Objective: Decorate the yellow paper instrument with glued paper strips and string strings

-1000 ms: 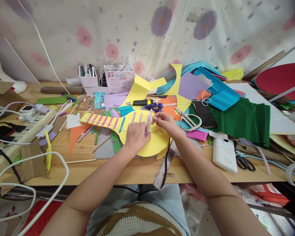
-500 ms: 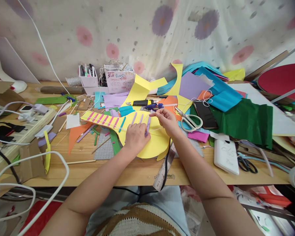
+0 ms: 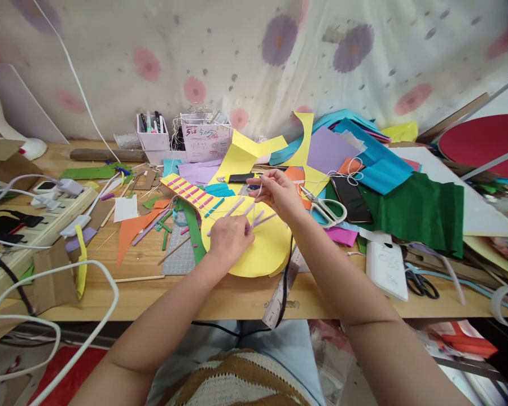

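Note:
A yellow paper guitar cutout (image 3: 258, 251) lies on the wooden table, its neck (image 3: 186, 192) striped with pink strips and angled up to the left. Thin purple strips (image 3: 241, 207) cross its body. My left hand (image 3: 230, 237) presses down on the yellow body, fingers curled over the lower ends of the purple strips. My right hand (image 3: 277, 193) is raised a little above the cutout, fingertips pinched on a thin white thread that runs down toward my left hand.
Scissors (image 3: 325, 207), a dark phone (image 3: 350, 197) and green paper (image 3: 423, 208) lie to the right. A ruler (image 3: 284, 287) hangs over the front edge. Pen boxes (image 3: 203, 138) stand at the back. A power strip with cables (image 3: 38, 220) fills the left.
The cutout has turned so its neck points further up and left. My right hand rose and moved back, pulling the thread. My left hand shifted slightly toward me on the body.

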{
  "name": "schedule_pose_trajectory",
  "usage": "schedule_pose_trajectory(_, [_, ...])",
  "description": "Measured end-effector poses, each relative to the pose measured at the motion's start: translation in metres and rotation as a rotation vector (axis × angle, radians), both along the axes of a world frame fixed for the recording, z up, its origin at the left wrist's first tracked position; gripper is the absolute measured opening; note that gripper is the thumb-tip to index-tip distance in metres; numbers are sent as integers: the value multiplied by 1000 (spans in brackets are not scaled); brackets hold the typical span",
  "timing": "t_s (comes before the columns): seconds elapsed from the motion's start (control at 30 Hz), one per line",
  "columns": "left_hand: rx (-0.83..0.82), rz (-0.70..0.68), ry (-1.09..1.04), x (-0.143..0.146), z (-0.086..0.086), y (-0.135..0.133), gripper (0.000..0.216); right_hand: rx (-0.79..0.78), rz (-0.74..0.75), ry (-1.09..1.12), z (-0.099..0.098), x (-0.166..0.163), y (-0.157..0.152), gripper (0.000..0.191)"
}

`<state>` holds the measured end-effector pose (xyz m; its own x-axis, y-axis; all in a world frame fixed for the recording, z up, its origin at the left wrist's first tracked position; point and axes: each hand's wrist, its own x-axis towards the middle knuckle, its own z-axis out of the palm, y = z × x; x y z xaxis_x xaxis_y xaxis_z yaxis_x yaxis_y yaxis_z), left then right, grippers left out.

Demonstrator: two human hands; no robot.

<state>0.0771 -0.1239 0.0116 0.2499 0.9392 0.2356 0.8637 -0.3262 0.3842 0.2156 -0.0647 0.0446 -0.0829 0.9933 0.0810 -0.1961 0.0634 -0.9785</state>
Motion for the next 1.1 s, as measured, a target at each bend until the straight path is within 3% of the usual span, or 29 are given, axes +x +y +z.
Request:
schedule_pose_trajectory(0.17, [-172, -66, -214, -15, 9, 7, 5, -79, 73, -83, 16, -3, 28, 29])
schedule_pose_trajectory(0.33, [-412, -262, -639, -43, 22, 20, 8, -74, 421, -440, 29, 27, 46, 17])
schedule_pose_trajectory(0.43, [-556, -319, -925, -59, 27, 27, 16, 70, 368, -595, 33, 37, 39, 15])
schedule_pose_trajectory(0.53, [-667, -356, -1108, -65, 26, 31, 20, 212, 319, -462, 28, 27, 19, 31])
schedule_pose_trajectory(0.67, [-756, -307, -1213, -61, 21, 29, 20, 112, 571, -195, 5, 0, -7, 55])
schedule_pose_trajectory(0.83, [-776, -271, -1215, -54, 18, 27, 18, 46, 395, -204, -23, -15, -21, 34])
schedule_pose_trajectory(0.9, [-777, -263, -1233, -53, 18, 27, 18, 106, 321, -326, -26, -17, -24, 23])
schedule_pose_trajectory(1.1, [-754, -187, -1320, -47, 13, 30, 22, 361, 79, -699, -26, -21, -31, 18])
